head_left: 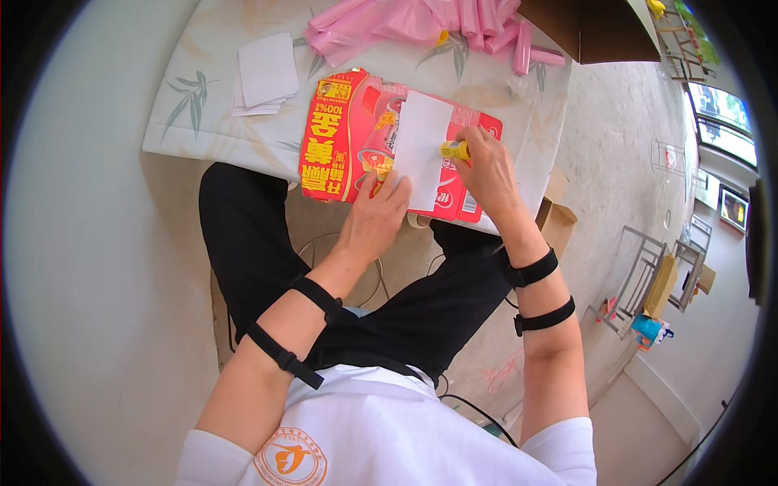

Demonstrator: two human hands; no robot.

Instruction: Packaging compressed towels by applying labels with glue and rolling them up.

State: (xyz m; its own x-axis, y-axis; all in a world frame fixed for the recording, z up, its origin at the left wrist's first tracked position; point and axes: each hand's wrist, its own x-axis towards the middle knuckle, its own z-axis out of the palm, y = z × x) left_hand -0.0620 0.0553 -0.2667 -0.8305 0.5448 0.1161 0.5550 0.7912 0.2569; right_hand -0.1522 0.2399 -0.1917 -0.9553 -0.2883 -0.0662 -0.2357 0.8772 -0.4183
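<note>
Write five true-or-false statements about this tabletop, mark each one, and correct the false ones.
1. The right grip holds a small yellow cylinder. True.
2. A white rectangular paper sheet lies on a flat red cardboard piece with yellow printing. True.
3. The pile of loose white papers lies to the right of the cardboard. False: the pile lies to its left.
4. The left grip is raised high above the cardboard. False: the left grip is down at the sheet's left edge.
5. Shiny pink plastic film, partly in rolls, lies beyond the cardboard. True.
</note>
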